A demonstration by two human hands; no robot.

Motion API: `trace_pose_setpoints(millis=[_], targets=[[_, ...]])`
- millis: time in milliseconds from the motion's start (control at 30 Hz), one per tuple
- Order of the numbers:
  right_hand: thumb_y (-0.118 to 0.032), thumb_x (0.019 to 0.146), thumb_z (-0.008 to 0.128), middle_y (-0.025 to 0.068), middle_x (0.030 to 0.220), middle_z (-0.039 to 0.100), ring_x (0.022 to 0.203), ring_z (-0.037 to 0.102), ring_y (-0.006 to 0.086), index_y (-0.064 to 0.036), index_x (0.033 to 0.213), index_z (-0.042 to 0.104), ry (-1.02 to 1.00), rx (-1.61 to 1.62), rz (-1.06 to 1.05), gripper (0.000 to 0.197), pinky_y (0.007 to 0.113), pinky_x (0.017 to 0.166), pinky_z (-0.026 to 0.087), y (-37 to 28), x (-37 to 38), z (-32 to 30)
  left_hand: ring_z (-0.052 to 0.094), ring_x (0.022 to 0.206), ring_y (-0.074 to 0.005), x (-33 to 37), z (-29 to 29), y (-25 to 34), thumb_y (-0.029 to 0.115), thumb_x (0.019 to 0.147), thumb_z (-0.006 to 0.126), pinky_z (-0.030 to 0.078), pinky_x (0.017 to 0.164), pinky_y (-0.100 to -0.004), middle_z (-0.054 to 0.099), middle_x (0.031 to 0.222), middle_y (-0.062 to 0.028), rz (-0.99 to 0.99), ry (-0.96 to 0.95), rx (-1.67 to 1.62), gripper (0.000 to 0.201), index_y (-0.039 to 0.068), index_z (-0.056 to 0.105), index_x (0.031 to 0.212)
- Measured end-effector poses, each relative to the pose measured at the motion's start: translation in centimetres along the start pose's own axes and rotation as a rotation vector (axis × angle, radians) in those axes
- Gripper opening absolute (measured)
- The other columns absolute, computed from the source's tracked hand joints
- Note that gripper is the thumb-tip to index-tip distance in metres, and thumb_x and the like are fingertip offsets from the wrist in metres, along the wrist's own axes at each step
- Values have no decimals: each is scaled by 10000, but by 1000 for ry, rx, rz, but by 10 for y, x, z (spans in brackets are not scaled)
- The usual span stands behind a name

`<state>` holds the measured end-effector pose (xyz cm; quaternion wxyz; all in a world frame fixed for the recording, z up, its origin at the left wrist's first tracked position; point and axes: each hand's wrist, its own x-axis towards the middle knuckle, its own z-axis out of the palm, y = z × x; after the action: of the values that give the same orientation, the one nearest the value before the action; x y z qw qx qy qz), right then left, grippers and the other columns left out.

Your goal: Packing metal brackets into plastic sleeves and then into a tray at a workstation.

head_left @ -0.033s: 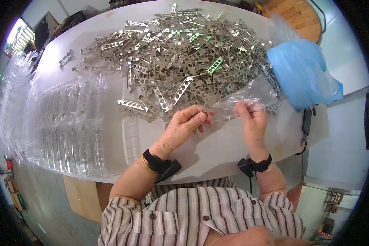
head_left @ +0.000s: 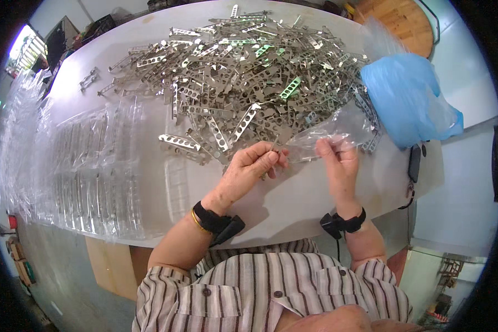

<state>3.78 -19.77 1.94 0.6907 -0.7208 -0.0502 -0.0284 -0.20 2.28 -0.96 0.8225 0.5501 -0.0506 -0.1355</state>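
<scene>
My left hand point(head_left: 254, 163) is closed, its thumb and fingers pinching a thin metal piece point(head_left: 275, 144) whose lower part is hidden by the fingers. To its right, my right hand point(head_left: 342, 163) grips a clear plastic bag point(head_left: 343, 126) between thumb and fingers. The bag stretches leftward to the fingertips of my left hand. Just beyond both hands lies a big heap of flat silvery metal strips point(head_left: 243, 123) with round holes. Whether anything is inside the bag cannot be made out.
Clear plastic bags with metal strips in them point(head_left: 94, 171) lie in rows on the left of the white table point(head_left: 205, 216). A blue plastic bag point(head_left: 401, 97) sits at the right, with a dark phone-like object point(head_left: 414, 164) by the table's right edge. A cardboard box point(head_left: 109, 265) stands below.
My right hand has shifted very slightly to the left with the plastic bag. My left hand keeps its place.
</scene>
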Motion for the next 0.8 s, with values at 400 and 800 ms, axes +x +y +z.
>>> trace_pose_setpoints(millis=[400,800], targets=[[-138,963,695,-1,905,678,820,628,74,-62,983,641,-3,24,-26,95,236,743,506,-7,-7,4,613,849,-101,1,-2,0,257,1051,541,506,762,-254,691,1025,-28,26,73,49,241,53,667,1080],[-136,960,701,-5,905,667,804,603,59,-53,1006,634,39,5,-87,116,225,725,497,2,-11,7,607,884,-107,1,-5,-6,235,1051,540,517,780,-270,682,1026,-22,41,71,55,234,45,672,1081]])
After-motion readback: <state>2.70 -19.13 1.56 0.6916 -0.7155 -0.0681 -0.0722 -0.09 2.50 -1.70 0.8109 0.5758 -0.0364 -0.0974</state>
